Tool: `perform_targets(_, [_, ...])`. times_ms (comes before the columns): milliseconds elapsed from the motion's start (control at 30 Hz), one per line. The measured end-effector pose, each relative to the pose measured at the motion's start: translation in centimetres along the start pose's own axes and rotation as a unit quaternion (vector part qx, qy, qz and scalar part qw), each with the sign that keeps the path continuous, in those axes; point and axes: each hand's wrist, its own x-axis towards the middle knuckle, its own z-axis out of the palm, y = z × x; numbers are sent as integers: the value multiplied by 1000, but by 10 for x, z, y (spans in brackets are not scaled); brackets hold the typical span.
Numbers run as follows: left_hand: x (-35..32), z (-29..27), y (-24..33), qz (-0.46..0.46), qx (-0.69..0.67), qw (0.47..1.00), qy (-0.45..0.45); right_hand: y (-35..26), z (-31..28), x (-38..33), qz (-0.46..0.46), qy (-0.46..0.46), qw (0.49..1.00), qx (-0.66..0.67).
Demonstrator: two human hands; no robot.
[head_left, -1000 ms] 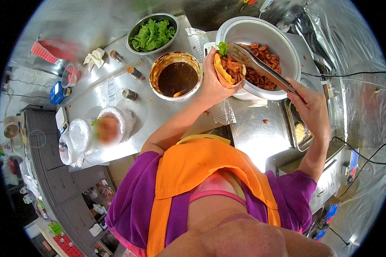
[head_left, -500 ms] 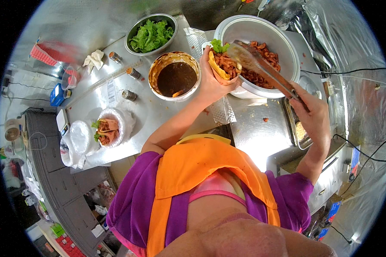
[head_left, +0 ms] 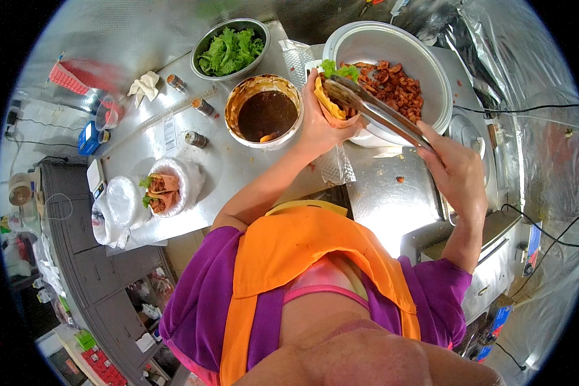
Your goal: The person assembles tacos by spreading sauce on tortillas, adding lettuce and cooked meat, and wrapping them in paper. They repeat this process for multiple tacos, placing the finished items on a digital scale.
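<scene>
My left hand (head_left: 321, 128) is wrapped round a filled wrap (head_left: 330, 106) with yellow flatbread, lettuce and reddish meat at its open top. Metal tongs (head_left: 383, 114) are gripped in my right hand (head_left: 453, 164), their tips pressed against the wrap's filling. What the tips pinch, if anything, is hidden. Just beyond the wrap stands a large pale pot (head_left: 439, 83) holding sauced meat pieces (head_left: 392, 82). To the left of my left hand sits a tub of dark brown sauce (head_left: 267, 116), its rim smeared.
A steel bowl of lettuce (head_left: 230, 53) stands at the back. Several spice jars (head_left: 195, 139) are on the steel table (head_left: 228, 177). At the left, finished wraps (head_left: 162, 192) rest in a plastic-lined container (head_left: 190, 186). A black cable (head_left: 521, 110) runs along the right.
The tongs have moved left and slightly down, from beside the wrap onto its filling. My right hand has shifted a little left with them; my left hand has hardly moved.
</scene>
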Motion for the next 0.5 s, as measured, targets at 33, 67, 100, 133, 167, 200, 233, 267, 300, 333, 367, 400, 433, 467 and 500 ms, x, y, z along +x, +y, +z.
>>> perform_targets(33, [-1, 0, 0, -3, -15, 1000, 2, -4, -1, 5, 17, -5, 1000, -5])
perform_targets(67, [-2, -1, 0, -5, -26, 1000, 3, -7, -2, 8, 33, -11, 999, -10])
perform_targets(100, [-2, -1, 1, -7, -38, 999, 5, -4, -4, 5, 39, 1, 999, 10])
perform_targets(133, [-2, -2, 3, -8, -50, 999, 7, 2, -7, 1, 44, 12, 999, 31])
perform_targets(167, [-2, -3, 7, -26, -78, 997, 10, 5, -10, -3, 49, 23, 997, 51])
perform_targets(200, [-2, -3, 13, -44, -106, 993, 13, 4, -16, -7, 45, 30, 997, 52])
perform_targets(233, [-2, -4, 18, -62, -133, 989, 16, 3, -16, -10, 35, 13, 999, 36])
perform_targets(267, [-3, -6, 8, -18, -84, 996, 17, 3, -16, -12, 25, -3, 999, 19])
perform_targets(300, [-3, -7, 6, -15, -84, 996, 14, 3, -16, -13, 15, -19, 1000, 3])
perform_targets(333, [-3, -7, 5, -12, -87, 996, 9, 1, -14, -10, 21, -28, 999, -2])
perform_targets(367, [-5, -7, 4, -10, -88, 996, 4, -1, -9, -5, 27, -36, 999, -7])
perform_targets(400, [-7, -6, 4, -15, -89, 996, 6, -2, -6, -3, 33, -45, 998, -11])
perform_targets(433, [-7, -6, 4, -19, -90, 996, 7, 1, -6, -4, 36, -30, 999, 9])
perform_targets(467, [-7, -6, 4, -22, -91, 996, 9, 5, -7, -7, 39, -15, 999, 29])
perform_targets(500, [-6, -7, 3, -18, -91, 996, 12, 8, -8, -8, 42, -1, 998, 49])
